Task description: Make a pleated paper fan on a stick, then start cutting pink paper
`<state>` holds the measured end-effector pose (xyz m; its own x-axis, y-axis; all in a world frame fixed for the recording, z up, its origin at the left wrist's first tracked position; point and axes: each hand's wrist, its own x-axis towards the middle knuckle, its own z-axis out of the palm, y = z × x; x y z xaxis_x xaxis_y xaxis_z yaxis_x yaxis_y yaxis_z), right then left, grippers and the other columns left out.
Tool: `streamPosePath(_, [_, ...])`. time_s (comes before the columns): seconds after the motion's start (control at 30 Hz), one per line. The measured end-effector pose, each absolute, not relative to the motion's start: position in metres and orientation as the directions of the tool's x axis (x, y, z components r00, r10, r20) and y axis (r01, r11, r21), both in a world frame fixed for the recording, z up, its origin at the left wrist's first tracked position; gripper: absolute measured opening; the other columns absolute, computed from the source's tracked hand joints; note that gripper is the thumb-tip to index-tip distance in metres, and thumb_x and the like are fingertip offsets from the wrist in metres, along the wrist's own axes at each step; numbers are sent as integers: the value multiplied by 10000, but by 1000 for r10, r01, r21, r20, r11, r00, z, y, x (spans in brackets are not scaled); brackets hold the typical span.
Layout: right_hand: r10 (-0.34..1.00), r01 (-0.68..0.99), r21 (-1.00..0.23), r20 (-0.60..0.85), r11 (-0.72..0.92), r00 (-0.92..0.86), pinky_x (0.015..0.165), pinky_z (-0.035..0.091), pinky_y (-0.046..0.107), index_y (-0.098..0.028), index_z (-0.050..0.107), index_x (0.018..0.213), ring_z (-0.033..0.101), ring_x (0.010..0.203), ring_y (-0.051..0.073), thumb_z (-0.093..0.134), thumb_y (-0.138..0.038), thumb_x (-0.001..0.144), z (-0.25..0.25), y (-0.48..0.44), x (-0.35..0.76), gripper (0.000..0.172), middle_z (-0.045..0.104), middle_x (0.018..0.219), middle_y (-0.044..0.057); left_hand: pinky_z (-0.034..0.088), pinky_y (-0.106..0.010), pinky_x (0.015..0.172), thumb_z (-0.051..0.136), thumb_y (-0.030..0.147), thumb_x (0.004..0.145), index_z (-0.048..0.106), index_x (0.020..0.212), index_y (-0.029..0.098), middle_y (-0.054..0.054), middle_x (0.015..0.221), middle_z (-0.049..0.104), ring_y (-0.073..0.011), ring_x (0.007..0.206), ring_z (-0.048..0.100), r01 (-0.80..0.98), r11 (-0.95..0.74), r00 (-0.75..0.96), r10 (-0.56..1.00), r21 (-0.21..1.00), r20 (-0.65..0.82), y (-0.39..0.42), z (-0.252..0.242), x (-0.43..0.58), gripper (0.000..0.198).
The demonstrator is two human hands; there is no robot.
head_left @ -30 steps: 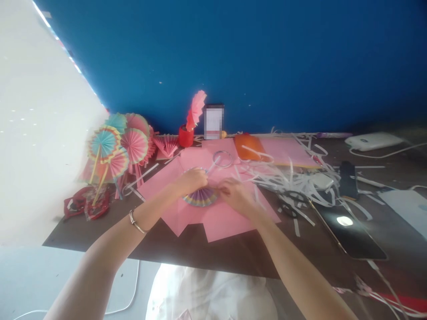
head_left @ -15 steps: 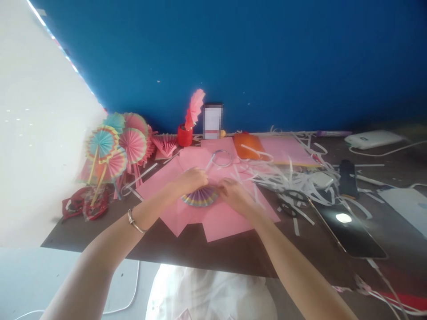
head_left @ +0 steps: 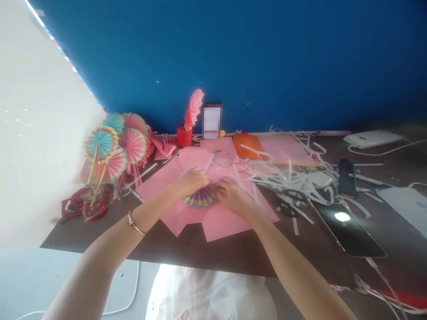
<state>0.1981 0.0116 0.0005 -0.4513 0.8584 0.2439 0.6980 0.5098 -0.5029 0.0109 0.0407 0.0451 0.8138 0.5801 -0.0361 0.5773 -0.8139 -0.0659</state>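
A round pleated paper fan [head_left: 200, 198], purple with striped yellow and blue edging, lies over pink paper sheets [head_left: 220, 226] in front of me. My left hand [head_left: 193, 181] rests across its upper left part with fingers closed on it. At its right edge, the fingers of my right hand [head_left: 230, 193] are pinched together on the folds. Both hands hide much of the fan's middle and top. Just beyond them, a clear ring-shaped strip [head_left: 222, 158] lies on the pink paper.
Finished paper fans [head_left: 102, 144] on sticks stand at the left, above red-handled scissors [head_left: 85, 204]. A red cup [head_left: 184, 135] holds another pink fan. White paper strips [head_left: 290, 178] pile up on the right, near black scissors [head_left: 293, 198] and a phone [head_left: 350, 231].
My left hand has stayed near the same spot, and more of the fan's upper left edge shows beside it. My right hand has shifted slightly, its fingers still on the fan.
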Motion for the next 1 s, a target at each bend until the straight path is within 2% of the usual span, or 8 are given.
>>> streamPosePath(0.2, [862, 687, -525, 236, 502, -449, 673, 418, 283, -163, 616, 738, 535, 709, 153, 492, -157, 829, -2, 16, 199, 154, 574, 752, 40, 371, -315, 735, 469, 120, 833, 622, 745, 155, -42, 718, 623, -181, 754, 544, 579, -816, 815, 579, -7, -17, 41, 46, 11, 180])
streamPosePath(0.33, [857, 683, -518, 294, 514, -422, 667, 426, 293, -164, 607, 699, 541, 719, 166, 487, -138, 832, -4, 18, 202, 181, 573, 736, 44, 393, -301, 743, 410, 196, 878, 640, 781, 169, -38, 731, 634, -161, 744, 554, 585, -799, 797, 598, 141, 84, 45, 43, 4, 252])
streamPosePath(0.4, [838, 681, -491, 351, 544, -417, 677, 433, 305, -170, 610, 696, 539, 731, 177, 480, -161, 843, -5, 18, 203, 196, 570, 736, 50, 409, -292, 773, 358, 214, 898, 638, 830, 163, -47, 815, 653, -156, 796, 567, 676, -686, 651, 727, 268, 219, 47, 38, -2, 292])
streamPosePath(0.47, [816, 673, -466, 396, 574, -422, 690, 437, 316, -176, 617, 703, 538, 741, 183, 465, -169, 854, -4, 18, 203, 215, 572, 740, 55, 431, -290, 766, 326, 254, 908, 629, 887, 146, -67, 875, 662, -161, 821, 585, 780, -462, 359, 882, 421, 305, 50, 33, -7, 322])
streamPosePath(0.57, [781, 654, -435, 431, 619, -452, 711, 439, 325, -181, 627, 721, 539, 752, 186, 448, -173, 867, -2, 16, 203, 231, 585, 751, 57, 461, -299, 756, 355, 353, 890, 621, 940, 112, -100, 907, 675, -187, 843, 615, 779, -217, 87, 967, 588, 241, 53, 28, -10, 362])
streamPosePath(0.67, [747, 661, -370, 462, 653, -479, 722, 430, 326, -178, 629, 736, 535, 749, 184, 432, -196, 886, 3, 13, 203, 248, 595, 767, 63, 464, -309, 816, 406, 383, 860, 628, 982, 124, -103, 1001, 674, -202, 926, 615, 738, -227, 147, 973, 635, 178, 57, 30, -10, 362])
streamPosePath(0.83, [701, 697, -228, 479, 680, -528, 710, 404, 332, -172, 635, 745, 515, 730, 193, 432, -243, 896, 8, 10, 204, 263, 592, 759, 76, 482, -294, 815, 492, 360, 816, 642, 996, 165, -78, 1033, 675, -190, 912, 622, 712, -334, 352, 931, 617, 97, 63, 38, -7, 305])
streamPosePath(1.0, [674, 669, -225, 499, 708, -545, 722, 394, 326, -185, 646, 782, 522, 762, 191, 451, -246, 892, 10, 9, 202, 232, 615, 793, 68, 492, -311, 813, 612, 356, 733, 634, 1007, 151, -88, 1040, 670, -210, 938, 619, 697, -365, 425, 903, 618, 54, 64, 38, -1, 343])
